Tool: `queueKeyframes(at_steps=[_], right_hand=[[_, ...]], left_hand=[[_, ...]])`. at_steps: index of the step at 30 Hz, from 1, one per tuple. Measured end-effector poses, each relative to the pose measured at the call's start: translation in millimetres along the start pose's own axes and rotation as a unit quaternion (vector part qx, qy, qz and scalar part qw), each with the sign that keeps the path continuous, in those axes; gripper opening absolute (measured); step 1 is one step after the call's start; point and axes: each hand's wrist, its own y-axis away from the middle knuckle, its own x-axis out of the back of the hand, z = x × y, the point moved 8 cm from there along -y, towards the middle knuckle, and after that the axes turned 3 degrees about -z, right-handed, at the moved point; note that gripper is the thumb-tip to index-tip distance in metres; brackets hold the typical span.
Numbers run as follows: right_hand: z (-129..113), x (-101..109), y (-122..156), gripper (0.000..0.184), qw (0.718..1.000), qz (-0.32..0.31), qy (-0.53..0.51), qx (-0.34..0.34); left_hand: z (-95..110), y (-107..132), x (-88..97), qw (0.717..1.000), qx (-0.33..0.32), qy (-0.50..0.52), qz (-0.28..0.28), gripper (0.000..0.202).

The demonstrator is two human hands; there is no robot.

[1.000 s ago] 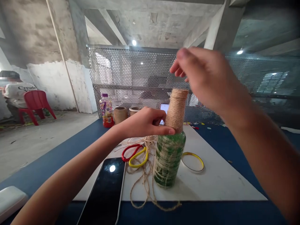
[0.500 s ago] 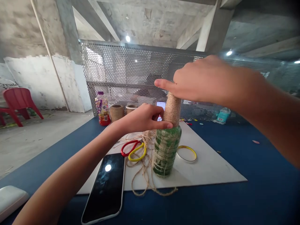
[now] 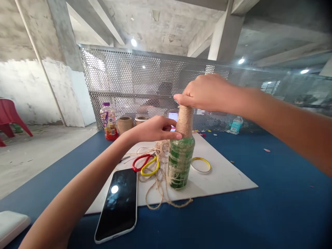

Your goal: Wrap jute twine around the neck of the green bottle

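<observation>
A green glass bottle (image 3: pixel 181 162) stands upright on a white board (image 3: pixel 223 180), its neck wound with jute twine (image 3: pixel 185 121) and its body streaked with pale bands. My left hand (image 3: pixel 161 128) grips the base of the neck from the left, thumb in front. Over the mouth of the bottle, my right hand (image 3: pixel 207 91) is closed around the top of the neck, its thumb pointing left. Its curled fingers hide the mouth. Loose twine (image 3: pixel 161 147) lies tangled behind and left of the bottle, with one strand curling in front.
Scissors (image 3: pixel 150 166) with red and yellow handles lie left of the bottle, beside a black phone (image 3: pixel 118 204). A yellow-rimmed tape roll (image 3: pixel 201 165) lies to the right. Farther back stand a drink bottle (image 3: pixel 109 121), a twine spool (image 3: pixel 125 125) and a lit phone (image 3: pixel 173 117).
My right hand has come down and left onto the bottle's top. My left hand keeps its hold on the neck. The whole view has shifted slightly.
</observation>
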Motion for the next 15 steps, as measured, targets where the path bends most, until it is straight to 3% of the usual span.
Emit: queueKeyframes(at_steps=[4,10,15], right_hand=[[-0.2,-1.8,2.8,0.058,0.998,-0.001,-0.047,0.031],[13.0,-2.5,0.5,0.077,0.994,-0.075,-0.037,-0.066],[4.1,-2.1,-0.1,0.068,0.997,-0.068,-0.023,-0.043]], left_hand=[[0.2,1.8,3.8,1.0,-0.003,-0.001,0.004,0.046],[6.7,1.4,7.0,0.999,-0.009,-0.031,0.029,0.042],[6.4,2.7,9.5,0.999,-0.006,-0.045,0.023,0.042]])
